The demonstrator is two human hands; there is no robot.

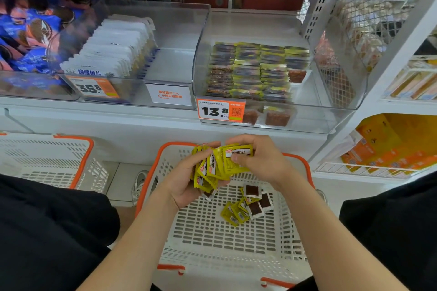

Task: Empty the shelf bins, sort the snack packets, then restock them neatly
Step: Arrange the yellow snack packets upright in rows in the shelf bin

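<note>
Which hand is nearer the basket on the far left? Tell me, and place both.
Left. The left hand, holding the yellow packets, lies right of the far-left basket, apart from it. The right hand pinches the same packets from their other side, farther right.

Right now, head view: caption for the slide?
Sorting: left hand and right hand hold yellow snack packets over a white basket, below a partly restocked bin.

Packets (222, 163) mid-frame yellow with white-black labels, loose packets (248, 205) lower centre yellow or dark brown with white edges, basket (227, 238) white, slotted, orange rim, price tag (221, 111) orange-white with black digits, pouches (113, 47) centre left white, packs (30, 30) upper left blue-orange.
</note>
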